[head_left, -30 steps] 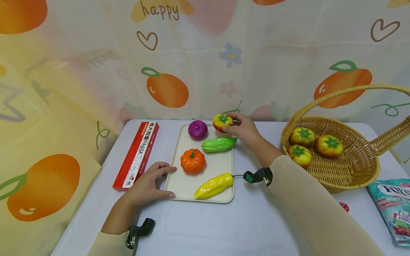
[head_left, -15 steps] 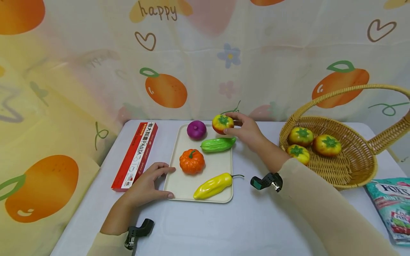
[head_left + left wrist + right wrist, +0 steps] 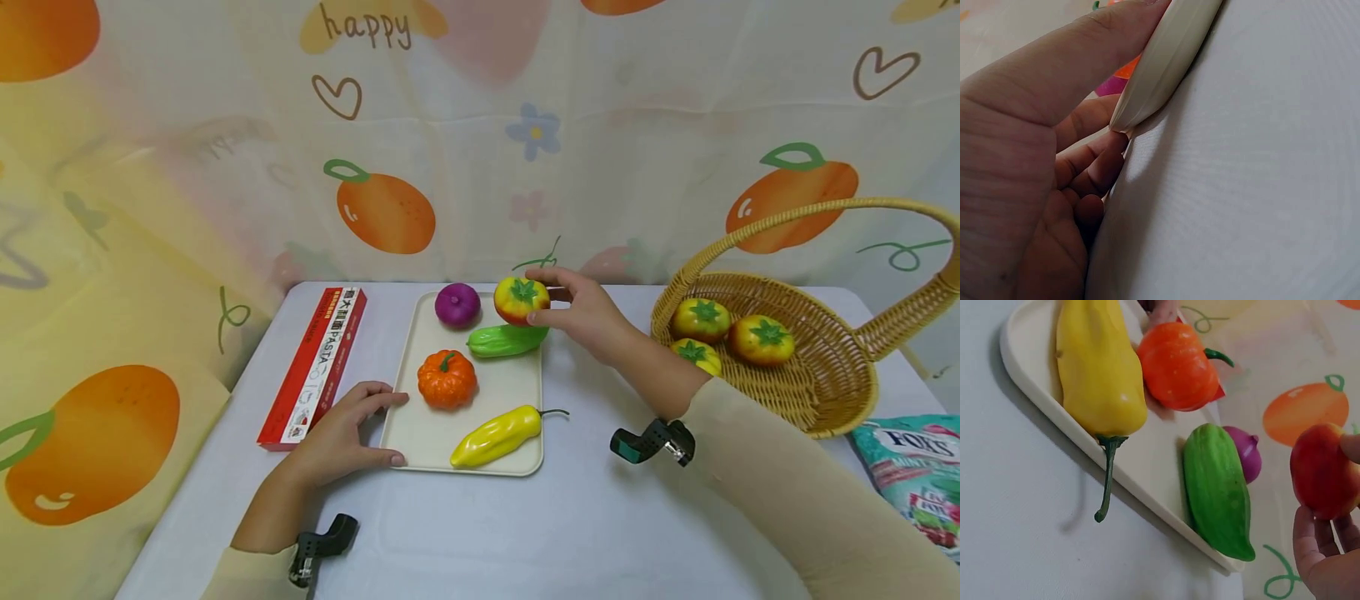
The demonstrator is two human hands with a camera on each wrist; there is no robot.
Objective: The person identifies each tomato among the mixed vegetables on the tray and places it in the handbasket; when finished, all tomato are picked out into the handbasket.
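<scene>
My right hand (image 3: 581, 315) holds a yellow-red tomato (image 3: 521, 301) with a green leafy top, thumb on one side and fingers on the other. The tomato is over the back right part of a cream tray (image 3: 498, 389), just behind a green cucumber-like vegetable (image 3: 507, 341). In the right wrist view the tomato (image 3: 1322, 472) shows its smooth red side. Gripping the tray's near left corner is my left hand (image 3: 341, 433); its thumb and fingers meet the rim (image 3: 1163, 69) in the left wrist view. A purple onion (image 3: 457, 306), an orange pumpkin (image 3: 447, 380) and a yellow pepper (image 3: 497, 437) lie on the tray.
A wicker basket (image 3: 832, 400) with a tall handle stands at the right, with several similar tomatoes (image 3: 761, 340) inside. A red pasta box (image 3: 313, 367) lies left of the tray. A teal candy bag (image 3: 911, 475) is at the right edge. A printed cloth hangs behind the table.
The right hand has brought the tomato slightly nearer, so it now overlaps the green vegetable in the head view. Its forearm has swung rightward. The left hand stays on the tray.
</scene>
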